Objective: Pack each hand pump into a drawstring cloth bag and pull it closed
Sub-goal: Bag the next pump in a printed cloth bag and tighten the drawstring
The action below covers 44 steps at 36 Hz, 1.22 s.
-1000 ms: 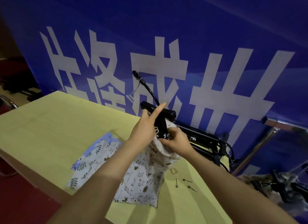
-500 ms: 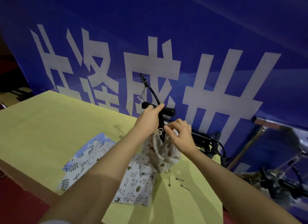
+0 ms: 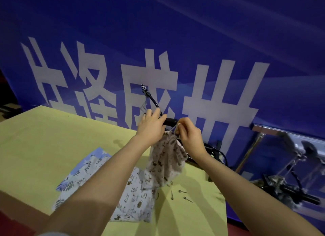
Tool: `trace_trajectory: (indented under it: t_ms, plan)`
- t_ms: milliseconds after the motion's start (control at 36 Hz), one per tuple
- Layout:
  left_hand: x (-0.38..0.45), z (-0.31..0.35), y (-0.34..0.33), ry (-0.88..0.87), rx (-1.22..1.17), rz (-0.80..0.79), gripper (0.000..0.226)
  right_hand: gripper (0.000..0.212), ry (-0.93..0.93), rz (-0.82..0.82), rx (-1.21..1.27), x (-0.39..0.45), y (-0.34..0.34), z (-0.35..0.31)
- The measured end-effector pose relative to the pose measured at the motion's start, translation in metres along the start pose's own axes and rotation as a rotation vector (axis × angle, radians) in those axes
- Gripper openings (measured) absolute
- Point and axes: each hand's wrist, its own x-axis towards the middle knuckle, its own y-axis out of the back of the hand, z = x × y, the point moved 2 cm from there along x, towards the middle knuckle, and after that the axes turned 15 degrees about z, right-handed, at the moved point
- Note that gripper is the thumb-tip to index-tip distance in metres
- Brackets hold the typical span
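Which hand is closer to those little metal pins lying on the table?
Right. The right hand pinches the bag's drawstring above and slightly behind the pins; the left hand grips the pump handle farther left.

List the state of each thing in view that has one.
Hand pump: upright, body in bag, handle and hose sticking out.
Patterned bag: gathered at the neck.
Left hand: gripping the bag neck.
Right hand: pinching the drawstring.
Spare bags: flat on the table.

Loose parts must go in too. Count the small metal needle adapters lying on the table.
3, all on the yellow-green table right of the flat printed cloth bags: one upright-lying needle, one behind it, one nearest. More may hide under the bags.
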Motion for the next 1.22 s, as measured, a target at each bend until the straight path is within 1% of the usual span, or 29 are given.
trace_trajectory:
  t_ms: [56, 167, 250, 306, 389, 556, 639, 722, 778, 861, 917, 972, 1028, 1083, 1167, 1222]
  plan:
    - [0.0, 0.004, -0.003, -0.045, -0.022, 0.005, 0.041, 0.012, -0.005, 0.038, 0.041, 0.005, 0.003, -0.006]
    - [0.001, 0.01, -0.005, -0.064, -0.142, -0.055, 0.044, 0.015, -0.067, 0.146, 0.158, 0.014, 0.009, -0.018]
    - [0.002, 0.015, -0.007, -0.089, -0.131, -0.035, 0.04, 0.019, -0.15, 0.2, 0.226, 0.024, 0.015, -0.022]
    - [0.003, 0.02, -0.006, -0.102, -0.102, -0.025, 0.037, 0.019, -0.15, 0.207, 0.238, 0.029, 0.018, -0.024]
    - [0.004, 0.028, -0.004, -0.123, -0.037, -0.019, 0.037, 0.015, -0.109, 0.154, 0.209, 0.035, 0.02, -0.027]
    - [0.005, 0.037, -0.007, -0.148, 0.06, -0.024, 0.044, 0.015, -0.129, 0.016, 0.07, 0.037, 0.026, -0.014]
    - [0.006, 0.04, -0.006, -0.133, 0.07, -0.025, 0.045, 0.023, -0.228, -0.058, 0.15, 0.038, 0.032, -0.011]
    - [0.007, 0.041, -0.006, -0.112, 0.076, -0.028, 0.045, 0.031, -0.261, -0.104, 0.204, 0.038, 0.037, -0.011]
    - [0.006, 0.043, -0.008, -0.103, 0.072, -0.024, 0.045, 0.03, -0.22, -0.171, 0.143, 0.036, 0.04, -0.013]
    - [0.003, 0.044, -0.008, -0.088, 0.075, -0.019, 0.045, 0.051, -0.078, -0.271, -0.102, 0.034, 0.039, -0.017]
    - [0.001, 0.045, -0.009, -0.086, 0.087, -0.018, 0.043, 0.056, 0.035, -0.285, -0.245, 0.032, 0.035, -0.018]
    - [0.0, 0.046, -0.009, -0.083, 0.088, -0.02, 0.045, 0.051, 0.105, -0.238, -0.289, 0.033, 0.032, -0.018]
    - [-0.003, 0.046, -0.009, -0.075, 0.065, -0.019, 0.052, 0.044, 0.159, -0.161, -0.328, 0.037, 0.031, -0.019]
    - [-0.006, 0.044, -0.008, -0.051, 0.011, -0.017, 0.055, 0.036, 0.176, -0.082, -0.318, 0.043, 0.032, -0.023]
    - [-0.006, 0.042, -0.009, -0.053, -0.058, -0.028, 0.061, 0.026, 0.086, 0.037, -0.259, 0.054, 0.034, -0.032]
    - [-0.006, 0.041, -0.01, -0.064, -0.091, -0.038, 0.065, 0.023, -0.032, 0.085, -0.167, 0.056, 0.031, -0.033]
